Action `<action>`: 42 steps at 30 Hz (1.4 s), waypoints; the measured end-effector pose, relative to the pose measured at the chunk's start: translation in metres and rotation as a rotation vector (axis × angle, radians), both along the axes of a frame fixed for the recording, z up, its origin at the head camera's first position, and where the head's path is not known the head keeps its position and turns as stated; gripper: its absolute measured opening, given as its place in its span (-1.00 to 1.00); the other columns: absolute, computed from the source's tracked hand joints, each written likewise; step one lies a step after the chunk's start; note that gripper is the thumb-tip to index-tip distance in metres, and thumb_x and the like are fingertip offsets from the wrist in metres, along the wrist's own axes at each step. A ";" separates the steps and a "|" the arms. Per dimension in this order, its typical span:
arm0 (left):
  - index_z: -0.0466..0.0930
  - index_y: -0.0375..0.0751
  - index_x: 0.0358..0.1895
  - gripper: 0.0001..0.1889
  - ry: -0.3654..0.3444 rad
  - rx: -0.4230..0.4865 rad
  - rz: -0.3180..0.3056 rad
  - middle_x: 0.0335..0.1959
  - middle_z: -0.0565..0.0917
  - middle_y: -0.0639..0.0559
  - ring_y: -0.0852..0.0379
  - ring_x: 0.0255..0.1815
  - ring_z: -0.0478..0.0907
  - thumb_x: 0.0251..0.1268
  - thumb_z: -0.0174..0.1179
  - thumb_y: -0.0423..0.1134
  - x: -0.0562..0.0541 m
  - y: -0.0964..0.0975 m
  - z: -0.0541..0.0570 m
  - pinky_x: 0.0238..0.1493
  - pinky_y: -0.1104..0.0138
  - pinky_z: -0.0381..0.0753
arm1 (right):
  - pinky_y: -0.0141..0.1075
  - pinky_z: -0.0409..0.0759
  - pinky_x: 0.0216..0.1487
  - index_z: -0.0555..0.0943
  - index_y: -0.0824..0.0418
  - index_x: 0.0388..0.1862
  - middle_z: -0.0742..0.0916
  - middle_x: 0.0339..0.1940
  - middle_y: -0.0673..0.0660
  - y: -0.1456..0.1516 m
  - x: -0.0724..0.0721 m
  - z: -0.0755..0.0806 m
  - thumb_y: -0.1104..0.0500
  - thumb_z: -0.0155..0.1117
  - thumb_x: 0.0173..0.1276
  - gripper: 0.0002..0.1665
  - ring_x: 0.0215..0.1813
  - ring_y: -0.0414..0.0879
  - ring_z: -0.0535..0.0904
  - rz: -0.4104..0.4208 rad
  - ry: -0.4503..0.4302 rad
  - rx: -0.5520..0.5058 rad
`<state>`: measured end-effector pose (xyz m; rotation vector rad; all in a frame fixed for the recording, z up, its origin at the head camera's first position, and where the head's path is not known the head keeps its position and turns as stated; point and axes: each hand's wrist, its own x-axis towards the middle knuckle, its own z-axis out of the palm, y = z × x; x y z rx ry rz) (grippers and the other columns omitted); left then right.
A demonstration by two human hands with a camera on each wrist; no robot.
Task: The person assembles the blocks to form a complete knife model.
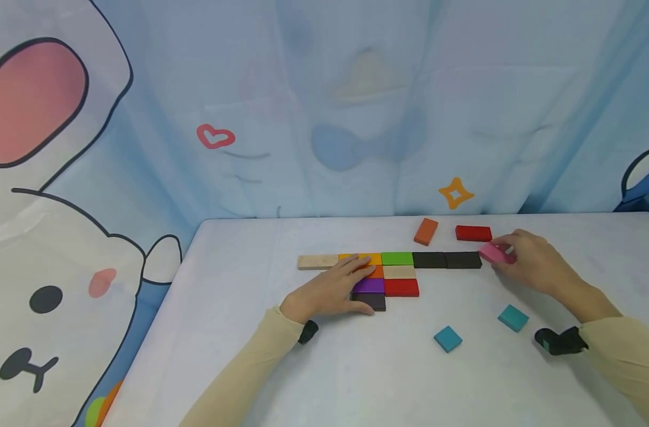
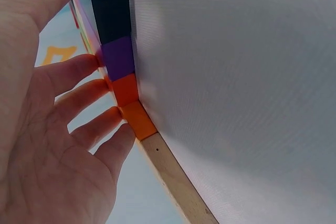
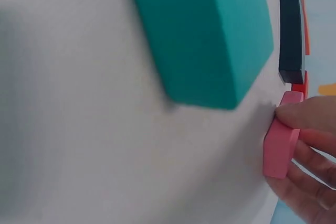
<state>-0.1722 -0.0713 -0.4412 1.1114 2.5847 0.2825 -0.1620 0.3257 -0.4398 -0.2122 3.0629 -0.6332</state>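
Observation:
My right hand [image 1: 533,262] pinches a pink block [image 3: 280,150] between thumb and fingers, just right of a row of flat blocks. That row runs from a plain wooden block [image 1: 317,262] through a yellow-orange one, a green one [image 1: 397,258] and two black ones [image 1: 462,260]. Below it are orange, cream [image 1: 399,272], purple [image 1: 368,286], red [image 1: 401,288] and dark [image 1: 377,302] blocks set edge to edge. My left hand [image 1: 330,290] rests on the left part of this layout, fingers extended and touching the blocks; it partly covers the yellow-orange and orange ones.
Behind the row lie a loose orange block [image 1: 426,231] and a loose red block [image 1: 473,233]. Two teal blocks [image 1: 448,339] lie nearer the front of the white table [image 1: 239,255]. A printed blue curtain [image 1: 303,89] hangs along the back edge.

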 end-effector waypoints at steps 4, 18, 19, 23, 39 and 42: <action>0.14 -0.11 0.68 -0.03 0.013 -0.005 -0.004 0.71 0.09 -0.04 -0.02 0.73 -0.08 0.37 0.30 0.29 0.000 0.001 -0.001 0.63 0.23 0.06 | 0.15 0.74 -0.22 0.57 0.66 0.07 0.59 -0.09 0.57 0.006 0.004 0.001 0.36 0.60 0.08 -0.37 -0.13 0.40 0.55 0.002 0.002 0.002; 0.13 -0.13 0.68 -0.03 0.020 -0.016 0.001 0.71 0.09 -0.05 -0.02 0.73 -0.07 0.38 0.29 0.29 0.000 -0.001 0.000 0.64 0.22 0.05 | 0.13 0.76 -0.16 0.64 0.54 0.09 0.64 -0.06 0.43 -0.066 0.029 0.041 0.36 0.68 0.03 -0.37 -0.08 0.30 0.60 0.189 0.136 0.059; 0.13 -0.13 0.68 -0.03 0.020 -0.016 0.001 0.71 0.09 -0.05 -0.02 0.73 -0.07 0.38 0.29 0.29 0.000 -0.001 0.000 0.64 0.22 0.04 | 0.13 0.76 -0.15 0.66 0.51 0.09 0.65 -0.07 0.40 -0.074 0.031 0.043 0.35 0.69 0.02 -0.37 -0.08 0.28 0.60 0.213 0.144 0.053; 0.15 -0.14 0.67 -0.04 0.033 -0.018 -0.012 0.71 0.11 -0.07 -0.04 0.72 -0.05 0.39 0.28 0.29 0.001 0.000 -0.001 0.63 0.23 0.07 | -0.03 0.78 -0.18 0.73 0.39 0.05 0.66 -0.15 0.21 -0.106 0.041 0.045 0.30 0.73 0.02 -0.42 -0.15 0.07 0.60 0.310 0.168 0.039; 0.14 -0.13 0.68 -0.06 0.036 0.004 -0.021 0.71 0.10 -0.05 -0.03 0.72 -0.05 0.41 0.26 0.26 0.003 -0.001 -0.002 0.62 0.24 0.09 | -0.06 0.76 0.01 0.75 0.24 0.10 0.67 -0.01 0.16 -0.149 0.051 0.020 0.26 0.71 0.10 -0.46 0.05 0.10 0.64 0.468 0.067 0.070; 0.15 -0.13 0.67 -0.06 0.038 0.010 -0.022 0.71 0.11 -0.06 -0.04 0.72 -0.05 0.39 0.28 0.25 0.003 -0.001 -0.002 0.61 0.24 0.11 | -0.07 0.76 -0.01 0.75 0.24 0.08 0.67 -0.03 0.15 -0.151 0.051 0.017 0.23 0.73 0.07 -0.44 0.05 0.09 0.63 0.477 0.084 0.077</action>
